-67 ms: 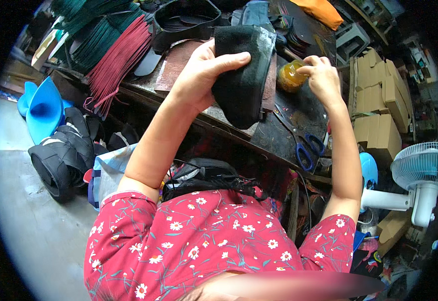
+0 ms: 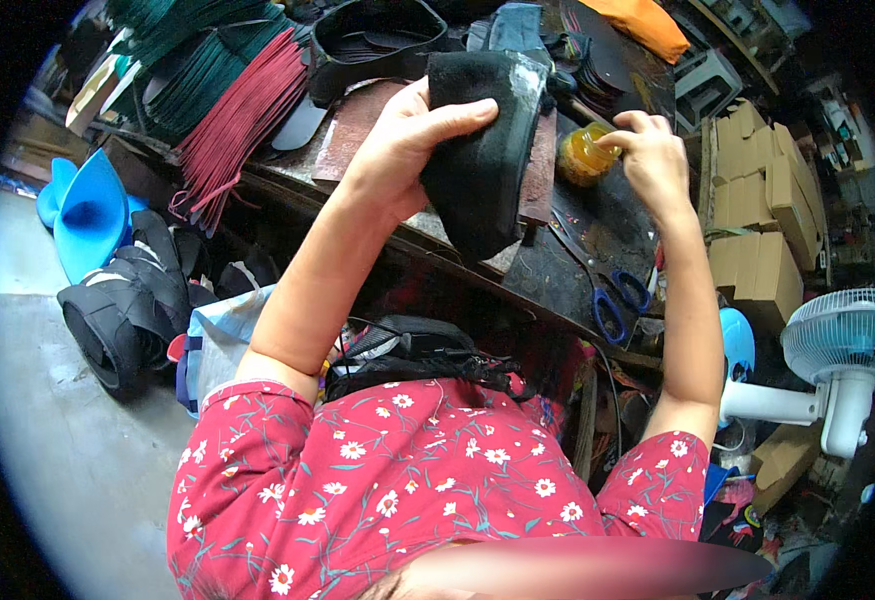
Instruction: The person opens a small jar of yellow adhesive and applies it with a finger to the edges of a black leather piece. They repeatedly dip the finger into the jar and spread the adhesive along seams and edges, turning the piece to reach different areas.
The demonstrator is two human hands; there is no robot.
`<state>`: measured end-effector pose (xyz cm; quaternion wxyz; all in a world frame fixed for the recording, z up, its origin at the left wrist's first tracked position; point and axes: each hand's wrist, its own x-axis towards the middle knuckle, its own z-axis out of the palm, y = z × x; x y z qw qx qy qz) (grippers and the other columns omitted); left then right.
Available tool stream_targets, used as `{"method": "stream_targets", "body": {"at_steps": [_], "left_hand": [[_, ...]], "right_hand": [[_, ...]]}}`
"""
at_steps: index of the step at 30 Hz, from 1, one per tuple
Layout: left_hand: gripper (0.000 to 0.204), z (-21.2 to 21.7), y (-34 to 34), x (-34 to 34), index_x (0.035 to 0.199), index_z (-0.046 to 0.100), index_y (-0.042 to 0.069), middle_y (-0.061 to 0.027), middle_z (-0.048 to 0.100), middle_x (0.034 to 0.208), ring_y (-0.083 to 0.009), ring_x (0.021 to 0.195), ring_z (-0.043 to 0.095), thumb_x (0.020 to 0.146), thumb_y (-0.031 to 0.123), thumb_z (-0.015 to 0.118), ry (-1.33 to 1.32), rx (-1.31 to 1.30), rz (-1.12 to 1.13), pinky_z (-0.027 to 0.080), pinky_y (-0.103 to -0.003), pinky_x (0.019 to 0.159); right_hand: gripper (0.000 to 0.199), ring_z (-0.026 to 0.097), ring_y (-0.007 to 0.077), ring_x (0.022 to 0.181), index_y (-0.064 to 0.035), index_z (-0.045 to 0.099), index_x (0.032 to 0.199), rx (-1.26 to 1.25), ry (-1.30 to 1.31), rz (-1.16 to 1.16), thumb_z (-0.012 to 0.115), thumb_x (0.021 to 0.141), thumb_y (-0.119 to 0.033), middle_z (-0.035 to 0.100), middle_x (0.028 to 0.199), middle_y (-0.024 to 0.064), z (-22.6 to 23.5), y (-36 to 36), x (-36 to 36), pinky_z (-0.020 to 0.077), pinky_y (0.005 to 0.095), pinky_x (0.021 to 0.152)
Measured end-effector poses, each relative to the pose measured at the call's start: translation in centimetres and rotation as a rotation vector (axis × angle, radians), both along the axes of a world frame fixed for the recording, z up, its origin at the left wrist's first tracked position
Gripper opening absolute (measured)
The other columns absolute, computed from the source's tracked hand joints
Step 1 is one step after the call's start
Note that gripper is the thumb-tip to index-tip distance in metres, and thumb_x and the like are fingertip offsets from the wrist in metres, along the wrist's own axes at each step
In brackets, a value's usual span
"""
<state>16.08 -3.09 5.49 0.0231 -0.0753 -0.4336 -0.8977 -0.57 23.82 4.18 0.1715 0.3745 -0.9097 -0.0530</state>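
The dark surface [image 2: 542,272] stretched across the far middle of the scene, and along with nearly everything on it had slid a touch to the right in view since the earlier frame. Beyond its right side stood the stacked cardboard boxes [image 2: 757,215], with the white fan [image 2: 835,345] nearer, at the far right of the scene; both sat slightly lower in view than before. On the left, the bundle of red strips [image 2: 242,125] hung over the edge, little changed.

The black piece [image 2: 472,165], broad at its far end and narrowing to a near tip, was held up over the near side of the surface, in front of a reddish-brown sheet [image 2: 352,125]. Its tip hung slightly lower than before, and a whitish patch [image 2: 527,85] showed at its far right corner. The left hand [image 2: 397,148] gripped its left side, thumb across the front, as in the earlier frame.

The right hand [image 2: 652,165] had its fingers bent beside the mouth of the yellow jar [image 2: 585,162]; whether it gripped anything could not be told. More of the jar's mouth showed than before. The blue-handled scissors [image 2: 589,268] lay nearer, between jar and edge.
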Motion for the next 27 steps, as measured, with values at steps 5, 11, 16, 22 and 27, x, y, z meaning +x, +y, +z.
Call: {"method": "stream_targets", "body": {"at_steps": [5, 11, 16, 22, 27], "left_hand": [[0.025, -0.7, 0.0, -0.8, 0.109, 0.064, 0.001, -0.0067, 0.070, 0.097, -0.0147, 0.081, 0.069, 0.088, 0.012, 0.070, -0.051, 0.052, 0.018, 0.059, -0.030, 0.074], [0.028, -0.9, 1.7, -1.2, 0.113, 0.063, 0.001, -0.0082, 0.071, 0.101, -0.0152, 0.085, 0.069, 0.089, 0.014, 0.069, -0.049, 0.027, 0.010, 0.058, -0.031, 0.077], [0.025, -0.2, 3.0, -1.1, 0.113, 0.062, 0.001, -0.0077, 0.071, 0.098, -0.0146, 0.082, 0.069, 0.092, 0.014, 0.066, -0.034, 0.043, 0.038, 0.058, -0.030, 0.074], [0.023, 0.1, 3.3, -0.7, 0.112, 0.063, 0.001, -0.0077, 0.070, 0.096, -0.0137, 0.080, 0.069, 0.094, 0.015, 0.063, -0.039, 0.016, 0.065, 0.057, -0.029, 0.071], [0.022, 0.4, 3.5, -1.0, 0.111, 0.063, 0.000, -0.0079, 0.070, 0.095, -0.0130, 0.078, 0.068, 0.094, 0.014, 0.062, -0.094, -0.060, 0.090, 0.057, -0.028, 0.069]], "right_hand": [[0.032, 0.060, 0.0235, 0.101, -0.0232, 0.075, 0.099, -0.163, 0.065, 0.047, 0.057, 0.081, -0.004, 0.065, 0.107, -0.0013, 1.1, 1.7, 1.6, 0.0484, 0.0375, 0.081], [0.036, 0.059, 0.0188, 0.105, -0.0080, 0.071, 0.108, -0.678, -0.361, 0.251, 0.051, 0.082, 0.007, 0.064, 0.113, 0.0059, 4.9, -0.2, 5.5, 0.0460, 0.0320, 0.093], [0.054, 0.053, 0.0112, 0.091, -0.0113, 0.063, 0.131, -0.807, -0.703, 0.420, 0.050, 0.082, 0.006, 0.060, 0.104, 0.0039, 6.2, -3.4, 9.7, 0.0428, 0.0224, 0.081], [0.053, 0.058, 0.0142, 0.086, -0.0124, 0.060, 0.134, -0.818, -0.547, 0.304, 0.053, 0.084, 0.002, 0.057, 0.093, 0.0069, 4.3, -5.1, 10.5, 0.0468, 0.0256, 0.080], [0.055, 0.057, 0.0148, 0.087, -0.0122, 0.060, 0.134, -0.844, -0.649, 0.412, 0.052, 0.082, 0.004, 0.056, 0.093, 0.0064, 3.8, -4.3, 10.1, 0.0458, 0.0248, 0.082]]}}
